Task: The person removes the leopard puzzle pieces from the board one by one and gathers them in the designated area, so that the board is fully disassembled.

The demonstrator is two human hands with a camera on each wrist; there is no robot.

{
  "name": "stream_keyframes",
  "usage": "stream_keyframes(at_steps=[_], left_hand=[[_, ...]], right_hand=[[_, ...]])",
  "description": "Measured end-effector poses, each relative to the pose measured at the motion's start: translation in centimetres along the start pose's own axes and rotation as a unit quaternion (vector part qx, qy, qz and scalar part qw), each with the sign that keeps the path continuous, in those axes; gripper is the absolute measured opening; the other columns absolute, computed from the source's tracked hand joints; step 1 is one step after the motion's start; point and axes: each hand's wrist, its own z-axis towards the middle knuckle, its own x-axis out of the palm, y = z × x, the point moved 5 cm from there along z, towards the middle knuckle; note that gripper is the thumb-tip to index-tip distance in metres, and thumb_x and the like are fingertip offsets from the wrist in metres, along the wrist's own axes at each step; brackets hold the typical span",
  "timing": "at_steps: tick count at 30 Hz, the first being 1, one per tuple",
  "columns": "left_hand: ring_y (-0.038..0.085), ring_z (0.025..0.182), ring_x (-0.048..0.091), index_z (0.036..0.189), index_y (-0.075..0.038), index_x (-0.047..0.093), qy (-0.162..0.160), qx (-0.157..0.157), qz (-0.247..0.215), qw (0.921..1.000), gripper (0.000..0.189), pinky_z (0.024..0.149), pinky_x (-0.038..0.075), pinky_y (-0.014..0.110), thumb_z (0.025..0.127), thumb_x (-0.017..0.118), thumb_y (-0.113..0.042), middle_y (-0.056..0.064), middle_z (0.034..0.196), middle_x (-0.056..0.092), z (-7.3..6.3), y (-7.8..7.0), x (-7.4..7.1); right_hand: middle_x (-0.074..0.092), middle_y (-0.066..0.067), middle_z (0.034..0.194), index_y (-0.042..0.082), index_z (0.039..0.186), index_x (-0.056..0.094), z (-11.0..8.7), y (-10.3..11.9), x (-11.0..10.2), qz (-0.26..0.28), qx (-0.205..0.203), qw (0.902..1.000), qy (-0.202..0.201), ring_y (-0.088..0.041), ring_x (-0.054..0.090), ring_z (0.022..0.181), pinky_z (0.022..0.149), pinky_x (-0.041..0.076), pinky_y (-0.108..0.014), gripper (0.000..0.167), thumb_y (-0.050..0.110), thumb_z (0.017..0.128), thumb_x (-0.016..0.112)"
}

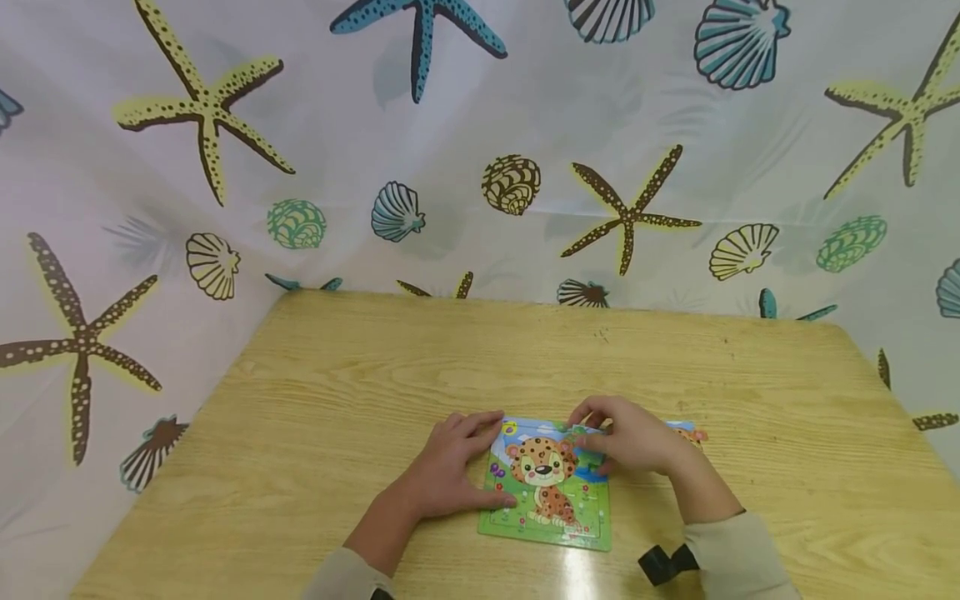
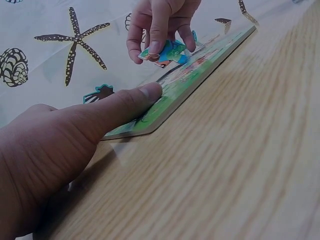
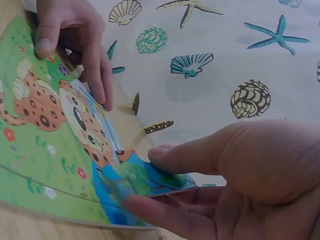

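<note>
A square jigsaw puzzle (image 1: pixel 555 504) with a green border and a spotted leopard cub lies flat on the table. My left hand (image 1: pixel 450 468) rests along its left side, fingers at the far corner and thumb (image 2: pixel 145 95) laid over the border. In my right hand (image 1: pixel 633 435) a blue and green puzzle piece (image 3: pixel 150 172) is pinched between thumb and fingers. It is tilted over the puzzle's far right corner, as the left wrist view also shows. The right fingers partly cover that corner in the head view.
Just beyond the right hand lies another picture part (image 1: pixel 690 433) with an orange spotted ear, partly hidden by the wrist. The wooden table (image 1: pixel 300 467) meets a white curtain (image 1: pixel 465 250) printed with starfish and shells. A black device (image 1: pixel 660 567) hangs at the right cuff.
</note>
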Motion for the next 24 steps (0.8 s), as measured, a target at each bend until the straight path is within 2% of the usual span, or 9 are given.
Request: stream_keyframes(at_steps=[8, 14, 24], left_hand=[[0.028, 0.144, 0.035, 0.154, -0.011, 0.038, 0.001, 0.001, 0.001, 1.0000, 0.107, 0.116, 0.024, 0.058, 0.072, 0.078, -0.068, 0.000, 0.160, 0.037, 0.1, 0.1, 0.1], [0.026, 0.142, 0.036, 0.154, -0.013, 0.038, 0.002, -0.006, -0.009, 0.9999, 0.106, 0.114, 0.026, 0.057, 0.072, 0.077, -0.069, -0.003, 0.160, 0.037, 0.1, 0.1, 0.1], [0.025, 0.138, 0.038, 0.153, -0.012, 0.039, 0.002, -0.011, -0.012, 0.9999, 0.106, 0.111, 0.030, 0.054, 0.071, 0.079, -0.066, -0.002, 0.160, 0.038, 0.1, -0.3, -0.1]], right_hand=[[0.052, -0.016, 0.100, -0.001, 0.123, 0.059, -0.6, -0.3, -1.3, 0.045, 0.000, 0.9990, 0.004, -0.024, 0.064, 0.069, 0.066, 0.060, -0.042, 0.028, 0.011, 0.098, 0.063], [0.054, -0.016, 0.099, -0.003, 0.124, 0.059, -1.0, -0.7, -2.5, 0.055, 0.000, 0.9984, -0.009, -0.027, 0.068, 0.069, 0.069, 0.060, -0.044, 0.030, 0.010, 0.098, 0.064], [0.056, -0.014, 0.098, -0.007, 0.119, 0.057, -2.0, -2.4, -4.7, 0.076, 0.029, 0.9962, -0.031, -0.025, 0.067, 0.074, 0.072, 0.060, -0.043, 0.032, 0.012, 0.096, 0.067]])
